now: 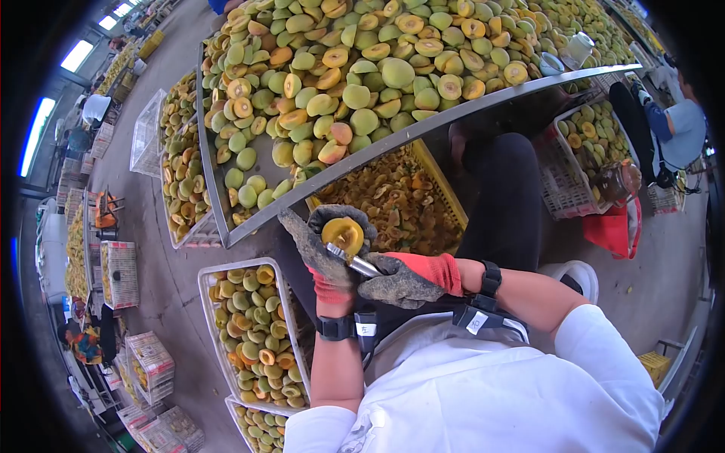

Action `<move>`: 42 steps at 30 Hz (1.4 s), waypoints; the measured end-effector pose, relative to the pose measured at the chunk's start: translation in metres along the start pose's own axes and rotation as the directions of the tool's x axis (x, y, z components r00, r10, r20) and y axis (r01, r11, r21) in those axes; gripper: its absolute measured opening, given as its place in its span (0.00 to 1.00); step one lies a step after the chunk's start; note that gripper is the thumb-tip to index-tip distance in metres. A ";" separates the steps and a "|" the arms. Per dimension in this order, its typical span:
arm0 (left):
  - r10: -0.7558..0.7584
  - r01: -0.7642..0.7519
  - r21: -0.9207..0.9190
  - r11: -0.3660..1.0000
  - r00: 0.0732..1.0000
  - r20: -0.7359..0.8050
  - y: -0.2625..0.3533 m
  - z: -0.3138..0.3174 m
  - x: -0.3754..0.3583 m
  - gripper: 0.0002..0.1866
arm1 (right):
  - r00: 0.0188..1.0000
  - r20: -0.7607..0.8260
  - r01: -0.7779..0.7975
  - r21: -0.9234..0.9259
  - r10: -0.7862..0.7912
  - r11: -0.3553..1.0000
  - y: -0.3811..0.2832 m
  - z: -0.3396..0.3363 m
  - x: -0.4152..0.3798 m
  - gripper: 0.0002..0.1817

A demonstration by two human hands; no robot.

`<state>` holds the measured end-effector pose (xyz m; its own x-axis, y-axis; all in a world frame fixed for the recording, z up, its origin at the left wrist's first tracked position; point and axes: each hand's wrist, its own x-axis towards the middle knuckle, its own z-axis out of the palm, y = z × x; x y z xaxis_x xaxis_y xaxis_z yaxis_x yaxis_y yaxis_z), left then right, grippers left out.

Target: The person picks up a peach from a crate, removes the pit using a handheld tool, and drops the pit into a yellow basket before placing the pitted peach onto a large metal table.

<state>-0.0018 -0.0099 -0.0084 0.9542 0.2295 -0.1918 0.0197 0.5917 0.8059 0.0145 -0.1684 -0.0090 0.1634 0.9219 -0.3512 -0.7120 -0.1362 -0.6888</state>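
Observation:
My left hand [325,245], in a dirty grey-coated glove with a red cuff, cups a halved peach [343,234] with its yellow cut face up and a hollow in the middle. My right hand [408,281], gloved the same way, is wrapped round a short metal pitting tool [364,266]. The tool's tip lies at the near edge of the cut face. Both hands are close together above my lap, just in front of the metal table edge [423,130]. Many whole and halved green-yellow peaches [355,96] are heaped on that table.
A yellow crate [442,189] of fruit scraps sits under the table edge. White crates [205,302] of peach halves stand at my left, and another crate [563,181] stands at the right beside a red bag [615,229]. A person [683,128] is at the far right.

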 end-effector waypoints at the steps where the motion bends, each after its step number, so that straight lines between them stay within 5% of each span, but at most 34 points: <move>1: 0.001 -0.001 -0.001 1.000 1.000 -0.001 0.003 0.001 0.000 0.36 | 1.000 -0.028 -0.010 0.035 0.011 0.999 -0.007 0.004 -0.006 0.13; 3: -0.078 0.074 -0.025 0.997 0.966 -0.247 0.016 0.010 0.002 0.35 | 0.998 -0.052 -0.020 0.067 0.023 0.998 -0.014 0.005 -0.014 0.11; 4: 0.106 -0.072 0.211 0.975 0.982 -0.156 0.011 -0.005 0.010 0.35 | 0.991 -0.125 -0.047 -0.063 0.038 0.997 -0.015 0.002 -0.019 0.12; 7: 0.101 -0.060 0.209 0.976 0.976 -0.191 0.011 -0.035 0.023 0.33 | 0.953 -0.302 -0.088 -0.286 -0.003 0.954 -0.020 -0.004 -0.027 0.12; 9: 0.002 0.021 0.145 0.989 0.987 -0.161 0.014 -0.030 0.020 0.30 | 0.810 -0.416 0.125 -0.564 -0.412 0.816 -0.011 -0.015 -0.022 0.12; 10: 0.296 -0.211 0.514 0.832 0.951 -0.089 0.006 -0.030 0.022 0.29 | 0.841 -0.435 0.238 -0.238 -0.322 0.942 -0.008 -0.019 -0.019 0.13; 11: 0.524 -0.388 0.778 0.494 0.847 0.090 0.000 -0.027 0.022 0.28 | 0.837 -0.442 0.239 -0.235 -0.323 0.942 -0.006 -0.015 -0.011 0.13; 12: 0.501 -0.387 0.846 0.366 0.848 0.171 0.008 -0.012 0.012 0.27 | 0.834 -0.520 0.316 0.176 -0.184 0.932 -0.005 -0.008 0.003 0.12; 13: 0.500 -0.391 0.844 0.366 0.848 0.176 0.004 -0.013 0.014 0.27 | 0.845 -0.533 0.372 0.548 -0.030 0.749 -0.004 -0.004 0.009 0.11; 14: 0.482 -0.357 0.741 0.569 0.874 0.051 -0.001 -0.016 0.016 0.28 | 0.901 -0.434 0.310 0.617 -0.015 0.724 -0.002 -0.004 0.007 0.11; 15: 0.433 -0.311 0.593 0.742 0.898 -0.071 -0.006 -0.019 0.017 0.29 | 0.899 -0.437 0.311 0.618 -0.014 0.722 -0.001 -0.005 0.005 0.11; 17: 0.523 -0.388 0.631 0.671 0.851 -0.034 -0.007 -0.023 0.017 0.31 | 0.821 -0.570 0.327 0.494 0.016 0.806 -0.001 -0.009 0.001 0.10; 18: 0.406 -0.260 0.583 0.769 0.904 -0.133 -0.001 -0.024 0.015 0.32 | 0.807 -0.588 0.473 0.601 -0.043 0.644 0.008 -0.022 0.007 0.10; 20: 0.270 -0.108 0.499 0.860 0.926 -0.265 0.004 -0.022 0.015 0.35 | 0.794 -0.600 0.488 0.536 -0.095 0.689 0.016 -0.034 0.006 0.10; 23: 0.100 -0.014 0.306 0.952 0.959 -0.266 0.002 -0.025 0.018 0.36 | 0.785 -0.602 0.485 0.454 -0.143 0.747 0.012 -0.025 0.005 0.12; 27: 0.121 -0.066 0.270 0.961 0.973 -0.195 -0.011 -0.030 0.021 0.37 | 0.821 -0.553 0.400 0.380 -0.142 0.834 0.012 -0.014 0.009 0.17; 29: 0.048 -0.014 0.211 0.977 0.987 -0.154 -0.011 -0.027 0.016 0.38 | 0.691 -0.553 0.426 -0.209 -0.466 0.880 0.019 -0.013 0.013 0.18; 30: 0.005 0.032 0.198 0.980 0.983 -0.184 -0.012 -0.026 0.015 0.38 | 0.695 -0.549 0.423 -0.210 -0.464 0.881 0.019 -0.015 0.012 0.18; 32: 0.031 0.013 0.186 0.982 0.972 -0.232 -0.019 -0.025 0.017 0.37 | 0.743 -0.482 0.055 -0.648 -0.465 0.760 0.016 -0.022 0.003 0.19; 35: 0.038 0.025 0.202 0.979 0.953 -0.301 -0.021 -0.016 0.014 0.36 | 0.755 -0.486 -0.040 -0.704 -0.440 0.709 0.029 -0.040 0.008 0.10; 36: -0.031 0.099 0.200 0.975 0.947 -0.319 -0.019 -0.015 0.012 0.36 | 0.760 -0.481 -0.043 -0.708 -0.437 0.705 0.046 -0.056 0.018 0.10; 37: -0.099 0.173 0.197 0.965 0.936 -0.338 -0.019 -0.015 0.010 0.37 | 0.711 -0.459 0.122 -0.666 -0.532 0.736 0.071 -0.078 0.033 0.12; 38: -0.102 0.176 0.183 0.967 0.930 -0.354 -0.023 -0.019 0.012 0.38 | 0.649 -0.444 0.287 -0.610 -0.618 0.739 0.086 -0.090 0.042 0.14; 39: -0.031 0.110 0.197 0.974 0.930 -0.365 -0.020 -0.013 0.015 0.39 | 0.661 -0.431 0.289 -0.610 -0.615 0.738 0.084 -0.101 0.041 0.14; 41: -0.147 0.177 0.120 0.977 0.963 -0.227 0.007 0.007 -0.005 0.39 | 0.763 -0.644 -0.152 -0.257 -0.051 0.954 0.078 -0.131 0.028 0.20; 42: -0.122 0.136 0.086 0.987 0.981 -0.149 0.007 0.006 -0.007 0.39 | 0.676 -0.732 -0.050 -0.159 -0.083 0.986 0.103 -0.149 0.023 0.21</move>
<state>-0.0068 -0.0119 0.0024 0.8896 0.2681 -0.3698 0.1745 0.5487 0.8176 0.0467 -0.2147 -0.1820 0.6695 0.3695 -0.6443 -0.6020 -0.2382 -0.7621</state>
